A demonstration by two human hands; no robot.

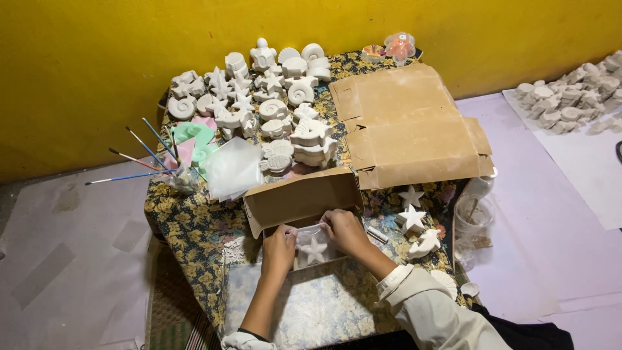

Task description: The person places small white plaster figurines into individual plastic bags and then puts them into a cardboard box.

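Sleeved right forearm at 6 o'clock, cuff pale. Both hands inside small open cardboard box [304, 201] at table [194, 227] centre. Left hand [278, 249] and right hand [343, 230] each pinch, fingers closed, an edge of clear plastic bag [311, 234] around white plaster starfish [315, 249]; starfish sits in the box, partly wrapped. Judgement: packing of this one piece is under way, bag not closed, box flaps open. Much left: loose stars [411, 207] at 3 o'clock, large heap of unpainted shell casts [272, 97] at 12 o'clock, none bagged. Spare plastic bags [232, 167] at 10 o'clock. Brushes in jar [175, 172] at 9 o'clock. Bigger flat cardboard box [408, 123] at 1 o'clock.
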